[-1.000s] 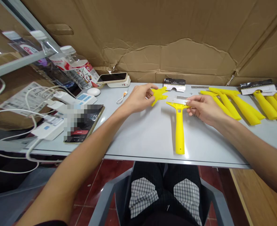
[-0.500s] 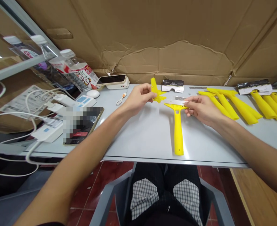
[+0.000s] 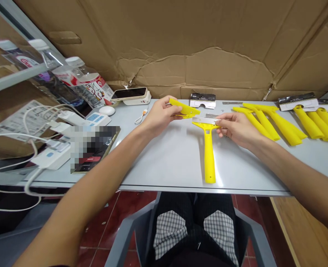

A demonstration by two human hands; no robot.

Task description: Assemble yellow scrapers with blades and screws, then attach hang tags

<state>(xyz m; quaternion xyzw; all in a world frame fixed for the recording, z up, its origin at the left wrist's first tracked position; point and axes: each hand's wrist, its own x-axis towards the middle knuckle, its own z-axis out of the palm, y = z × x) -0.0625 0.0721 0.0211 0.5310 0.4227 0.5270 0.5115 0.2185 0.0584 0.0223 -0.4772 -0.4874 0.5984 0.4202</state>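
A yellow scraper handle (image 3: 209,159) lies upright in the view on the grey table, with a metal blade (image 3: 204,120) across its wide top. My right hand (image 3: 232,128) pinches the blade's right end at the head of that handle. Up and to the left, my left hand (image 3: 164,115) holds a flat yellow plastic piece (image 3: 184,108) between thumb and fingers, its tip pointing right, just above the blade. Another thin metal strip (image 3: 210,115) shows behind the blade.
More yellow handles (image 3: 288,128) lie at the right beside black-and-white boxes (image 3: 299,102). A small box (image 3: 203,101) stands at the back. On the left are a phone on a white block (image 3: 136,97), a mouse (image 3: 107,110), a power strip (image 3: 54,154) and bottles (image 3: 91,87).
The yellow piece in my left hand has turned from upright to nearly flat, pointing right. My right hand stays at the blade. The whole view has shifted slightly.
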